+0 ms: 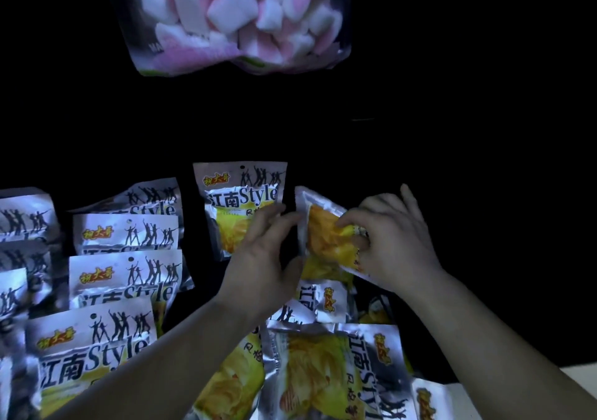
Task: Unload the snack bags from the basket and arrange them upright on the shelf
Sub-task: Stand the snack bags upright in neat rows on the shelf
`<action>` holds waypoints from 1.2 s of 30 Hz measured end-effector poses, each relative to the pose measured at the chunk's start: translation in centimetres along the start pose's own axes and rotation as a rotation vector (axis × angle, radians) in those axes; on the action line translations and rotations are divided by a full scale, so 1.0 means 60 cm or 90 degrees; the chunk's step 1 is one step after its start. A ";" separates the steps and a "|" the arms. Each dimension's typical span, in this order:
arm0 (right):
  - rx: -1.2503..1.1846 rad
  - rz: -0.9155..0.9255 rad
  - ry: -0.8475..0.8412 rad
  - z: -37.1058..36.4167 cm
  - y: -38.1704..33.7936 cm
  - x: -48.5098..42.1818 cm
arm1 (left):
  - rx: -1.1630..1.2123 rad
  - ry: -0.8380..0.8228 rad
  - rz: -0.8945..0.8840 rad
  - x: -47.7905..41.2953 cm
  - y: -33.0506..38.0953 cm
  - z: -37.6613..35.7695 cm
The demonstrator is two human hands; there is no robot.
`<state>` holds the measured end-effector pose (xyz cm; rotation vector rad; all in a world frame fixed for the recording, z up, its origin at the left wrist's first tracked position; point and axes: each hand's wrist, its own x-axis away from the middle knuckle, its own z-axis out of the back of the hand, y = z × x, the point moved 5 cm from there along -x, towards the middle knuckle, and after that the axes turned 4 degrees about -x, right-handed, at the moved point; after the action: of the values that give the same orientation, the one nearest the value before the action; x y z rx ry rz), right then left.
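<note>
Both hands hold one silver-and-yellow snack bag [323, 238] just right of centre, tilted and turned sideways. My left hand [261, 258] grips its left edge and my right hand [391, 242] pinches its right side. Directly left of it another snack bag [239, 199] stands upright with its front facing me. Further left, several of the same bags [126, 271] stand in rows one behind another. Below my hands more bags [329, 371] lie flat in a loose pile. The shelf and basket are lost in darkness.
A clear bag of pink and white marshmallows [235, 18] hangs or stands above, at top centre. The surroundings are very dark. A pale surface [578, 377] shows at the bottom right corner.
</note>
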<state>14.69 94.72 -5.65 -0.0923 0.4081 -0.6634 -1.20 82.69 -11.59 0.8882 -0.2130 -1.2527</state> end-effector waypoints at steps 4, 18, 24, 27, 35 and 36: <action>0.030 0.081 -0.107 0.038 -0.024 -0.001 | -0.130 -0.057 -0.050 -0.026 0.039 0.003; -0.680 -0.408 -0.003 -0.040 -0.032 0.096 | 0.400 -0.173 0.268 0.029 0.005 -0.029; -0.718 -0.414 0.000 -0.045 -0.018 0.099 | 0.466 -0.168 0.411 0.038 -0.004 -0.020; -0.735 -0.404 -0.047 -0.053 -0.021 0.107 | 0.511 -0.129 0.426 0.033 -0.012 -0.013; -0.784 -0.399 -0.041 -0.059 -0.030 0.107 | 0.473 -0.078 0.380 0.032 -0.013 0.000; -0.793 -0.395 -0.045 -0.057 -0.033 0.108 | 0.475 -0.071 0.372 0.030 -0.014 0.002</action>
<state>16.82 89.33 -10.55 -1.4669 0.6843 -0.9193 -1.25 81.00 -12.67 1.2641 -1.0000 -0.6559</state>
